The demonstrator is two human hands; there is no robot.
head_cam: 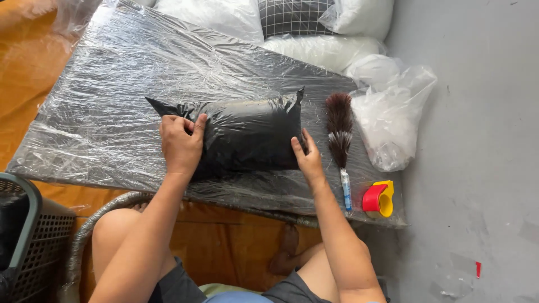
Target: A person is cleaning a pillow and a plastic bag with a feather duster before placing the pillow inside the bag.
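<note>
A stuffed black pillow in a clear plastic bag lies across a low board covered with crinkled clear plastic sheet. My left hand grips the bag's left end, fingers curled over the gathered plastic. At the bag's right edge, my right hand presses flat against it with fingers extended. Both forearms reach in from the bottom of the view.
A brown feather duster with a blue-and-white handle lies right of the pillow. A red and yellow tape dispenser sits at the board's near right corner. Crumpled clear bags and white pillows lie beyond. A dark plastic basket stands at the left.
</note>
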